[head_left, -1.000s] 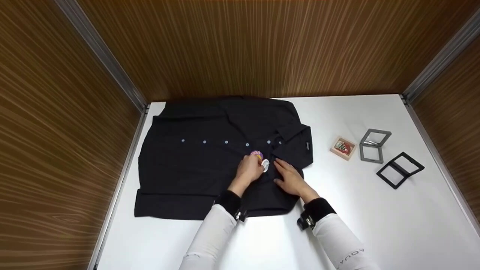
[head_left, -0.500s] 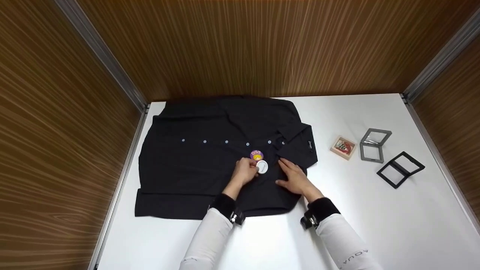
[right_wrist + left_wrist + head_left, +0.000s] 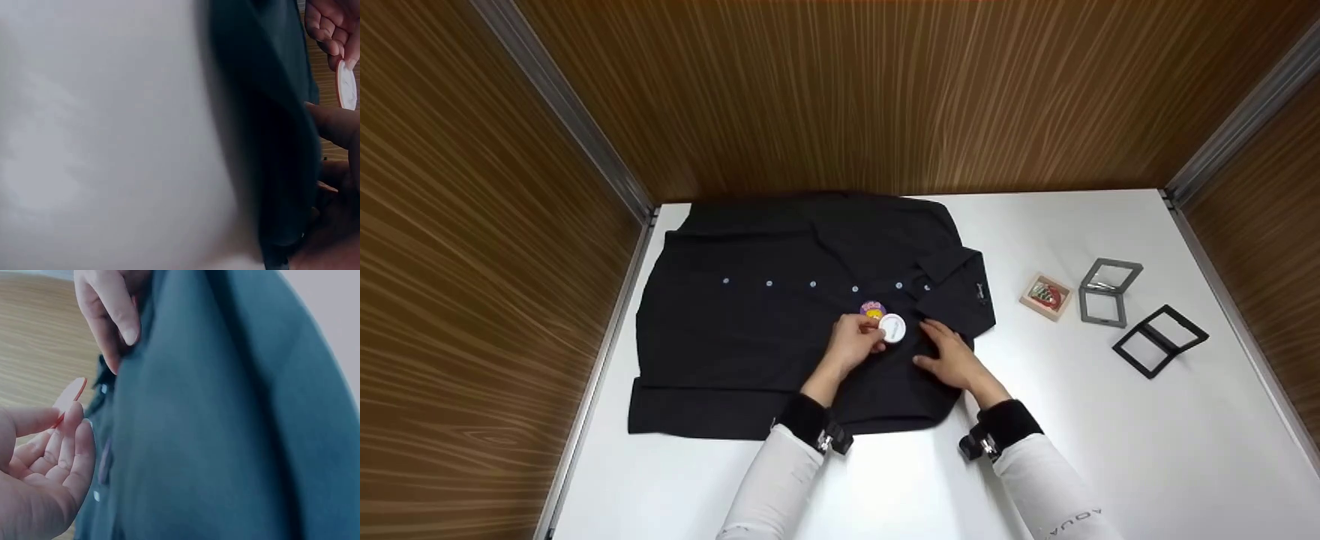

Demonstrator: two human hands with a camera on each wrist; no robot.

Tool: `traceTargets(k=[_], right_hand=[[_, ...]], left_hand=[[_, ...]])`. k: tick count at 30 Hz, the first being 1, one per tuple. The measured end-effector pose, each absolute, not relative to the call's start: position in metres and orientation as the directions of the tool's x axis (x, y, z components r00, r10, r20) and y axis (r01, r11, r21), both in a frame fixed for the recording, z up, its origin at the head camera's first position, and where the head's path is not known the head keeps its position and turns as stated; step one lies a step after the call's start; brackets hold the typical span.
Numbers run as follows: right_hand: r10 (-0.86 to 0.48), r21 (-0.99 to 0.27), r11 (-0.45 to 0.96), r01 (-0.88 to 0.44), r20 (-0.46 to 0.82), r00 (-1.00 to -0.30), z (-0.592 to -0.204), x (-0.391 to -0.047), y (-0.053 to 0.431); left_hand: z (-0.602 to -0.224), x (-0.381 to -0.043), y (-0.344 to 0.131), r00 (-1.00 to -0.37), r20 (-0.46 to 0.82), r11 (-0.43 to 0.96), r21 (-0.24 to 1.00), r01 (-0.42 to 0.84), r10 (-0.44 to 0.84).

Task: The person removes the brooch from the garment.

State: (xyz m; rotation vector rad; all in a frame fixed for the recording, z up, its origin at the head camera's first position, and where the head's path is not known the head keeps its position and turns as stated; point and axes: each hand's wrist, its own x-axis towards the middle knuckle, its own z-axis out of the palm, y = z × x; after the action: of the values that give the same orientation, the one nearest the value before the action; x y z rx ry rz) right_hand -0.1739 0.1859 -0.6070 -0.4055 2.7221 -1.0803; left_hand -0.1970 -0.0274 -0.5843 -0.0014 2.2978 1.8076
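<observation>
While my right hand [image 3: 951,363] rests on the shirt [image 3: 750,330], fingers loosely spread, gripping nothing, my left hand [image 3: 850,346] pinches a white disc [image 3: 893,328] by its rim over the shirt, midway between the table's [image 3: 1185,450] side edges. Probably light, stiff, smooth: rim the best hold. Shirt soft, may ruck. Just beyond, purple disc [image 3: 873,308]. Farther, toward the right edge: box [image 3: 1039,310], grey frame [image 3: 1103,288], black frame [image 3: 1159,339].

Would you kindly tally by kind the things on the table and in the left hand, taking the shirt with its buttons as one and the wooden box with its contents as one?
Shirt: 1, the dark shirt
Round discs: 2, the purple disc and the white disc
Hinged frames: 2, the grey frame and the black frame
Box: 1, the wooden box
Total: 6
</observation>
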Motion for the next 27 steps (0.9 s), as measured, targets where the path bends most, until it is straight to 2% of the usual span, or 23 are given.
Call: traceTargets(k=[6,13,20,27], right_hand=[[-0.228,-0.815,0.572,-0.097,-0.044,-0.973,-0.591,-0.173,0.181],[-0.111,-0.968,0.253,-0.005,-0.024,-0.994,-0.568,-0.172,0.176],[-0.079,-0.998,0.062,0.026,-0.031,-0.996,-0.555,-0.171,0.172],[-0.074,-0.999,0.006,0.037,-0.037,-0.997,-0.555,-0.171,0.168]], left_hand=[[-0.566,-0.190,-0.022,-0.978,-0.123,0.192,0.977,-0.090,0.169],[-0.552,-0.184,-0.015,-0.979,-0.067,0.119,0.992,-0.044,0.192],[-0.544,-0.179,-0.013,-0.981,-0.036,0.076,0.997,-0.022,0.191],[-0.546,-0.178,-0.013,-0.979,-0.042,0.053,0.998,-0.032,0.198]])
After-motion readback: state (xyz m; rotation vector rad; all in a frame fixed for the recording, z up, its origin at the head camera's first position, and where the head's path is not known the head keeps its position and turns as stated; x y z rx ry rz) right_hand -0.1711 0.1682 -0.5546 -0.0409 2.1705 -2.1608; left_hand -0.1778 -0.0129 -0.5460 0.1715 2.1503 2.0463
